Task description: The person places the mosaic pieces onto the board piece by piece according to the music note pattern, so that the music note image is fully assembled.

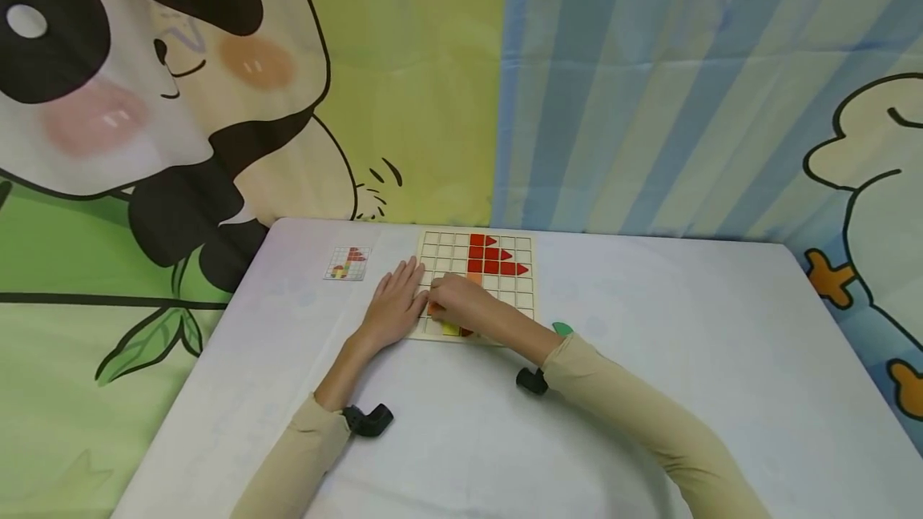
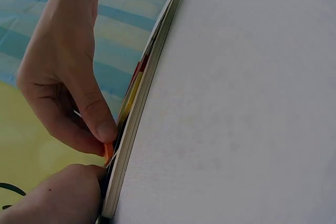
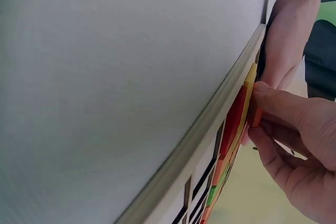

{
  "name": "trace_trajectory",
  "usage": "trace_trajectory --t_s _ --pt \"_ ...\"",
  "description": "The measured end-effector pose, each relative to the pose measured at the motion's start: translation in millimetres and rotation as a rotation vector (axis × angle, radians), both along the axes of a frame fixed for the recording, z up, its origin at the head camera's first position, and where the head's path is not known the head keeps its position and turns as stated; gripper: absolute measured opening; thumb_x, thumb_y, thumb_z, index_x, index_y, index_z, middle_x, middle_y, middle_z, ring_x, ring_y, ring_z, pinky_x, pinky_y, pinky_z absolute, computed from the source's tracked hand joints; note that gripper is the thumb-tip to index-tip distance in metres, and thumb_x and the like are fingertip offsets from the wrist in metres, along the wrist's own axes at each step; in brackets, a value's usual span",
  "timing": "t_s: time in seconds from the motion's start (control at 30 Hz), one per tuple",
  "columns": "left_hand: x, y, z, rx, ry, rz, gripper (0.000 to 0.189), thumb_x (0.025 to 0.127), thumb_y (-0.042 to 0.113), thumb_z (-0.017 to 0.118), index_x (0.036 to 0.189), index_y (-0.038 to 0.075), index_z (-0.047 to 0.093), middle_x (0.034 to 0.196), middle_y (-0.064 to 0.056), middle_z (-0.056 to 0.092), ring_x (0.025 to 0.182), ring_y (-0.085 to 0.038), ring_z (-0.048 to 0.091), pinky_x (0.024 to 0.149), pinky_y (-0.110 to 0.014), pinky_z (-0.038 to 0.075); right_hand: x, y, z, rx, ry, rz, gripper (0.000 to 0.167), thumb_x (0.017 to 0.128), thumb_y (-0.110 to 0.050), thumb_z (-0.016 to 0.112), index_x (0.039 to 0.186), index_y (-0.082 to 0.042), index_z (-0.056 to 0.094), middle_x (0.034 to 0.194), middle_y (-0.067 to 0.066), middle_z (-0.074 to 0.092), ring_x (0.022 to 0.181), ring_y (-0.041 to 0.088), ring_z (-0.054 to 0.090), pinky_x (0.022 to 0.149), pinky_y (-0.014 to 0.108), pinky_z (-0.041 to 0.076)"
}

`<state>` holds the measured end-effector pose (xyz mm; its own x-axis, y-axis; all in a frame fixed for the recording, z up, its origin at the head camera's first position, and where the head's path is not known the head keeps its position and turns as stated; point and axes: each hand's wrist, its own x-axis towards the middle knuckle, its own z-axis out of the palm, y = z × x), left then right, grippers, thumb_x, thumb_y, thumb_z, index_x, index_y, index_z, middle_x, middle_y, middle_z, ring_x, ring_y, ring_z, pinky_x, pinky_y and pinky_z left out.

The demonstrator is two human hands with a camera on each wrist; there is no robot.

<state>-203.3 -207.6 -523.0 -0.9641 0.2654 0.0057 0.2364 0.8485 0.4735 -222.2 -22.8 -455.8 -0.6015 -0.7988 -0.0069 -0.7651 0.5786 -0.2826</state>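
A flat wooden grid board (image 1: 513,296) lies near the table's far edge. My left hand (image 1: 391,307) rests at the board's left side with its fingers straight, partly over the edge. Over the lower left cells, my right hand (image 1: 467,304) pinches a small orange tile (image 3: 256,115) between thumb and fingers, right at the board's surface. Red tiles (image 1: 493,267), some of them pointed, fill rows in the upper right part. Another orange tile (image 1: 473,279) shows below them. A yellow tile (image 1: 450,329) sits by the near edge, partly hidden by the right hand.
To the left of the board lies a small pattern card (image 1: 348,263) with a coloured grid picture. A green leaf-shaped piece (image 1: 562,328) lies on the white table (image 1: 447,439), beside the right forearm. Printed curtains (image 1: 591,86) hang behind the table.
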Motion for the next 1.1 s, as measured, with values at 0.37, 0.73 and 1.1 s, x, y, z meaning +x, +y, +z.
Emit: trace_trajectory --t_s 0.37,0.73,1.1 --pt "-0.3 -0.4 2.6 0.009 0.009 0.003 0.063 0.112 0.035 0.039 0.164 0.003 0.025 0.173 -0.016 0.015 0.161 -0.036 0.01 0.129 -0.059 0.008 7.7 11 5.2 0.074 0.134 0.042 0.011 0.096 -0.013 0.074 0.091 -0.011 0.084 0.098 0.005 0.068 0.088 0.021 0.056 0.073 0.025 0.052" --pt "-1.0 0.8 1.7 0.0 -0.011 0.015 0.065 0.111 0.037 0.039 0.164 0.004 0.024 0.174 -0.015 0.013 0.162 -0.035 0.007 0.13 -0.056 0.006 47.3 120 15.2 -0.126 -0.033 -0.178 0.042 0.092 -0.019 0.08 0.131 -0.008 0.071 0.121 0.009 0.068 0.111 0.026 0.062 0.087 0.038 0.059" --pt "-2.1 1.9 -1.8 0.002 -0.019 0.015 0.065 0.111 0.037 0.04 0.164 0.005 0.024 0.174 -0.014 0.013 0.162 -0.034 0.007 0.13 -0.057 0.007 67.5 192 2.1 -0.123 -0.016 -0.367 0.044 0.088 -0.015 0.083 0.127 -0.001 0.071 0.118 0.013 0.07 0.105 0.03 0.067 0.086 0.045 0.059"
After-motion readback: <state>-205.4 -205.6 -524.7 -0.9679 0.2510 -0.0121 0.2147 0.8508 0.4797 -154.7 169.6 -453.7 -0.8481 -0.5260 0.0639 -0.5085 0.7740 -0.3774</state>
